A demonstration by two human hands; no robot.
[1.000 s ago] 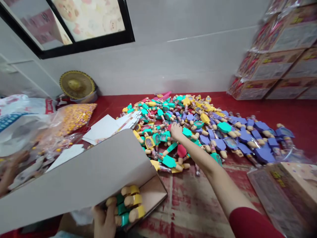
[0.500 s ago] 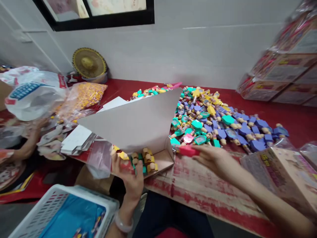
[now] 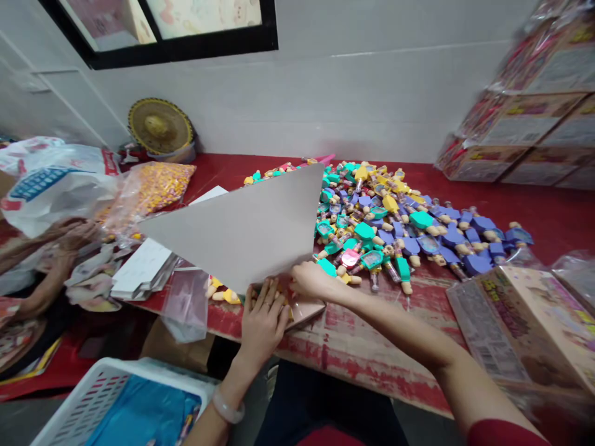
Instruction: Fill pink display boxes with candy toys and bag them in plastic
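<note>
Room: a white panelled wall runs along the far side, with a woven straw hat against it and shrink-wrapped cartons stacked at far right.

Table: the red-painted table runs across in front of me, its top worn and patchy on the near side.

Carton: the open cardboard carton lies at the near edge, left of centre, with its big grey flap rising up and away from me. I judge it light and fairly stiff, though the flap would bend if pushed. The firmest hold looks to be low on the walls, near the base corners, not on the flap.

Packed toys: a few toy figures show at the carton's left end, partly under the flap. They look light and hard, and their clear tubes could crack if squeezed.

Left hand: my left hand lies spread on the carton's near end, a pale bangle on the wrist.

Right hand: my right hand sits on the carton just beside the left, the two not quite touching. I cannot tell whether they are clamping or only pressing.

Beside me: a loose heap of toy figures lies just beyond my right hand, and a white basket sits below the table on the left. Further left, a co-worker's hand is near a plastic carrier bag.
</note>
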